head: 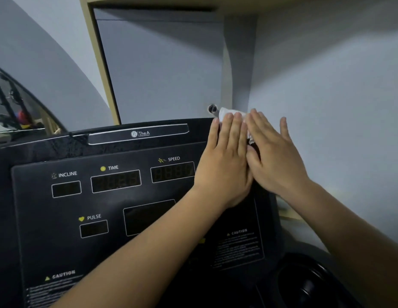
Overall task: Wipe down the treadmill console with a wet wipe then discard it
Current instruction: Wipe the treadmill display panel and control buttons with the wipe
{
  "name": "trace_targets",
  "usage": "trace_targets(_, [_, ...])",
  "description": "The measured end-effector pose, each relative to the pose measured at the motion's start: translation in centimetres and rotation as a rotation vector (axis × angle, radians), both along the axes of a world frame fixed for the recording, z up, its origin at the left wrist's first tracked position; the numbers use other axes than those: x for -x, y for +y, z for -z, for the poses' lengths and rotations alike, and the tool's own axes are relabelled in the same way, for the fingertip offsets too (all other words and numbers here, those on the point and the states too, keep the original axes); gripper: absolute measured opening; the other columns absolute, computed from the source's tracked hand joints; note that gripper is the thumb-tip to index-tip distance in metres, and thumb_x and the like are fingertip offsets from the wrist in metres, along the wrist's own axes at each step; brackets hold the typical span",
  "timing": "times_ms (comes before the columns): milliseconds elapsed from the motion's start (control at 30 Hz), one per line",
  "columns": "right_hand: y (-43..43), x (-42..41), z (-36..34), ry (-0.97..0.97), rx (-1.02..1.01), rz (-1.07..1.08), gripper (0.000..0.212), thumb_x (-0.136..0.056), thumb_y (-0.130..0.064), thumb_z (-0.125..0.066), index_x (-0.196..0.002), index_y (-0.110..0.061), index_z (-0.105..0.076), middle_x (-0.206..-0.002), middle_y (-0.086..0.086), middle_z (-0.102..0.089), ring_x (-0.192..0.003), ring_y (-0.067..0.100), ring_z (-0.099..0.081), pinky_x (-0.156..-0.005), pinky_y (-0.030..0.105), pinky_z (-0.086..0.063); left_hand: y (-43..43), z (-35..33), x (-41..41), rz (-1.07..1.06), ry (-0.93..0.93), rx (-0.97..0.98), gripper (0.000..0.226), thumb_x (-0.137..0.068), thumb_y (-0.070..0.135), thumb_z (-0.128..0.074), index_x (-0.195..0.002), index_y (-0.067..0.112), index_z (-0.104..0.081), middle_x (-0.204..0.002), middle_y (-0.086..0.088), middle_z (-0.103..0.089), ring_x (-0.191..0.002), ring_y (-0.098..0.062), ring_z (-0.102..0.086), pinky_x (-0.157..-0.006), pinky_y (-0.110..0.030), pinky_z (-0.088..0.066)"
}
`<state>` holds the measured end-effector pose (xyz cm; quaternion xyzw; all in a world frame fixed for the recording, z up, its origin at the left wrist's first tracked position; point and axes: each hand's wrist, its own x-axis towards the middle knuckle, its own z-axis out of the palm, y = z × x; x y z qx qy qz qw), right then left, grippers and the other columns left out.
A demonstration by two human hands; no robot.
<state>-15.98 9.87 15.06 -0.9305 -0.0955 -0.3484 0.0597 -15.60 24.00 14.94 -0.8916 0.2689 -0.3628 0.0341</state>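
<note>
I am in the wiping step, working the upper right corner of the treadmill console point(109, 203). My left hand point(224, 161) and right hand point(275, 156) lie side by side, touching. The fingers of both are straight and flat, pressing down rather than gripping. The wet wipe point(229, 113) sits under my fingertips at the console's top edge, and only a white crumpled bit shows past them. I judge the task partly done at most. I cannot tell which areas are already wiped, such as the SPEED display point(172, 172) just beside my left hand and the readouts further left. Discarding the wipe is not yet done, and I see no bin.
</note>
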Motion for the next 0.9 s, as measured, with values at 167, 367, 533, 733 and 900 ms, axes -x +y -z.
trace_targets(167, [-0.4, 3.8, 5.3, -0.02, -0.046, -0.076, 0.063, -0.092, -0.029, -0.034, -0.152, -0.01, -0.029, -0.16, 0.005, -0.024, -0.149, 0.014, -0.017, -0.121, 0.05, -0.014, 1.1, 4.6, 2.8, 0.092, 0.009, -0.062, 0.073, -0.099, 0.045, -0.015, -0.152, -0.005, -0.007, -0.16, -0.027, -0.004, -0.15, -0.04, 0.001, -0.121, -0.051, -0.004])
trace_targets(367, [-0.6, 1.1, 1.1, 0.014, 0.0, -0.021, 0.067, -0.092, -0.034, -0.02, -0.154, -0.009, -0.019, -0.163, 0.006, -0.014, -0.15, 0.014, -0.011, -0.123, 0.045, -0.005, -0.6, 0.9, 1.3, -0.025, -0.042, -0.001, 0.07, -0.101, 0.041, -0.008, -0.152, -0.006, 0.002, -0.159, -0.029, 0.002, -0.148, -0.043, 0.005, -0.12, -0.054, 0.008])
trace_targets(533, [1.0, 4.4, 5.9, -0.002, 0.016, -0.056, 0.063, -0.093, -0.028, -0.033, -0.152, -0.008, -0.026, -0.161, 0.009, -0.021, -0.15, 0.02, -0.015, -0.12, 0.053, -0.015, 2.1, 5.4, 4.0, 0.058, 0.011, -0.016, 0.072, -0.101, 0.044, -0.015, -0.152, -0.007, -0.005, -0.159, -0.03, -0.002, -0.149, -0.043, 0.002, -0.12, -0.054, 0.001])
trace_targets(733, [2.9, 2.7, 3.2, -0.015, 0.078, 0.005, 0.063, -0.095, -0.033, -0.024, -0.152, -0.007, -0.027, -0.162, 0.008, -0.019, -0.15, 0.02, -0.015, -0.12, 0.055, -0.007, 3.9, 2.2, 2.6, -0.013, -0.059, -0.064, 0.071, -0.1, 0.044, -0.013, -0.153, -0.003, -0.012, -0.161, -0.024, -0.012, -0.15, -0.039, -0.004, -0.117, -0.06, 0.005])
trace_targets(900, [4.3, 3.2, 3.8, -0.008, 0.092, 0.006, 0.064, -0.095, -0.033, -0.025, -0.154, -0.008, -0.023, -0.163, 0.008, -0.015, -0.151, 0.019, -0.01, -0.12, 0.056, -0.009, 5.0, 3.6, 3.3, -0.018, -0.033, -0.02, 0.069, -0.101, 0.042, -0.014, -0.153, -0.003, -0.011, -0.161, -0.023, -0.008, -0.15, -0.038, -0.001, -0.118, -0.059, 0.003])
